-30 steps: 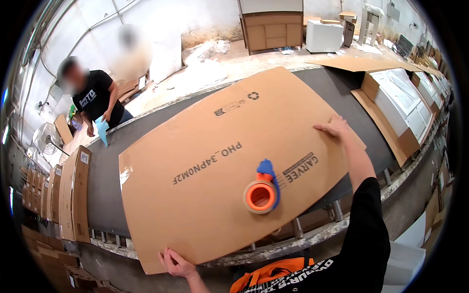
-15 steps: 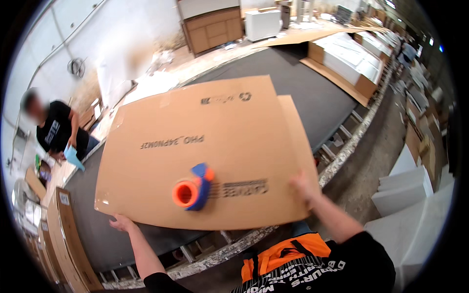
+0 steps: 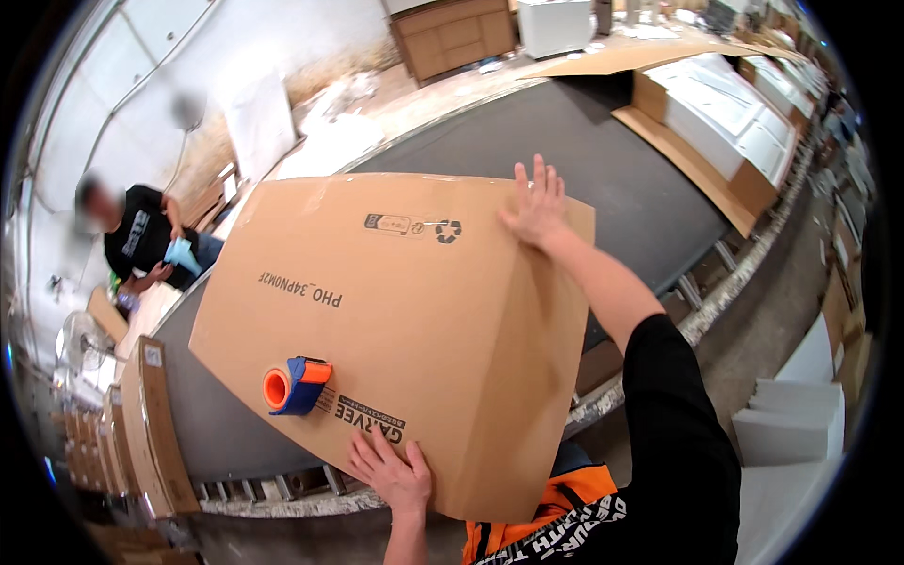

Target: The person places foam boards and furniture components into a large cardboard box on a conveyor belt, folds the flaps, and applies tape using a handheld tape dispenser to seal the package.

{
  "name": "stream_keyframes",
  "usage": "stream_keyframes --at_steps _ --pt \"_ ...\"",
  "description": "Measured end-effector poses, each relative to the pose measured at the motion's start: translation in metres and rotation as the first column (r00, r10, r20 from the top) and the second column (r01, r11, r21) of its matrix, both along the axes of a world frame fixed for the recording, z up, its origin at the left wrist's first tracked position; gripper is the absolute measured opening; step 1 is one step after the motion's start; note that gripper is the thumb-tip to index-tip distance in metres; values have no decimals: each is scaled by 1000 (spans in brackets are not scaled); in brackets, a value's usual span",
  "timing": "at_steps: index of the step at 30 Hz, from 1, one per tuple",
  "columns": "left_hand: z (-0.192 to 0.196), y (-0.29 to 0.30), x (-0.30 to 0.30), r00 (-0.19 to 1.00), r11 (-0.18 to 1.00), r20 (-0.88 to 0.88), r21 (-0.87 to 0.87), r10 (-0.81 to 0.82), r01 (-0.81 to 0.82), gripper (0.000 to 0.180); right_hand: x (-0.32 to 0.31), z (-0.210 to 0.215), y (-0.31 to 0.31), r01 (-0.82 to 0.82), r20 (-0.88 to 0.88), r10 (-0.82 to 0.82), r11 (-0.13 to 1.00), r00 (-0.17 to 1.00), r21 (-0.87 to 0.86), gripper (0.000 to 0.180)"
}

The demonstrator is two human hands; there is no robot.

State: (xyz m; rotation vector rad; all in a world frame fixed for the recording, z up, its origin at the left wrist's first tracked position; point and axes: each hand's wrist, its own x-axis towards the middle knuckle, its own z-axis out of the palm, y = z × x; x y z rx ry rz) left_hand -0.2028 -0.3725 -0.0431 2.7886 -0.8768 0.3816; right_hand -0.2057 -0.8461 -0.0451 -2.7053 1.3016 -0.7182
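Over the grey table (image 3: 603, 141), the cardboard sheet (image 3: 414, 320) bends along a crease, left hand (image 3: 391, 471) gripping its near edge, right hand (image 3: 537, 207) pressed flat, fingers spread, at the far edge. Looks like folding; next calls for creasing squarely. Tape gun (image 3: 294, 384) rides on top; nothing boxed yet.

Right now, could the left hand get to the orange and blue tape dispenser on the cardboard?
Probably yes: the left hand grips the near edge of the flat brown cardboard sheet, with bare cardboard between it and the orange and blue tape dispenser.
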Motion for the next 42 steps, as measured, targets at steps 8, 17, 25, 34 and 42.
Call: stream_keyframes --at_steps 8,17,25,34,42 --pt "7 1 0 990 994 -127 -80 68 -78 60 10 15 -43 36 -161 37 901 986 431 68" --pt "-8 113 36 977 990 -159 36 139 -135 60 -80 35 51 -32 -199 120 918 973 396 68" --pt "4 263 57 974 969 -203 203 -99 140 82 -216 9 301 141 -70 -123 903 990 406 57" --pt "39 136 -6 715 629 -227 351 -661 694 122 -222 -100 383 -117 725 278 957 630 -266 67" --pt "23 64 -28 562 511 -103 309 -821 802 122 -273 -135 383 -675 890 -189 592 414 440 65"
